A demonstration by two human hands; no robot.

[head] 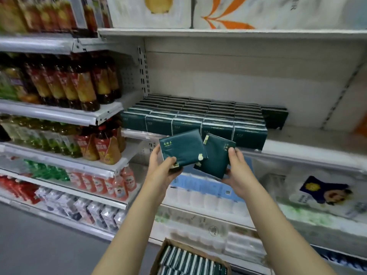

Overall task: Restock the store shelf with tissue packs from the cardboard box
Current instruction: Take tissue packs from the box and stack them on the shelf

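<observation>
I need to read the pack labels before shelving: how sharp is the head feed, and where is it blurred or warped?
Head view: the tissue pack in the left hand and the second pack in the right hand are sharpest, gold print unreadable; head view: drink bottles at left are smeared; head view: the shelf edge slants from the wide lens, light even.

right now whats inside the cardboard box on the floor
The cardboard box holds dark green tissue packs standing on edge in tight rows. They cover its bottom and anything beneath them. Its near end runs out of the picture.
</observation>
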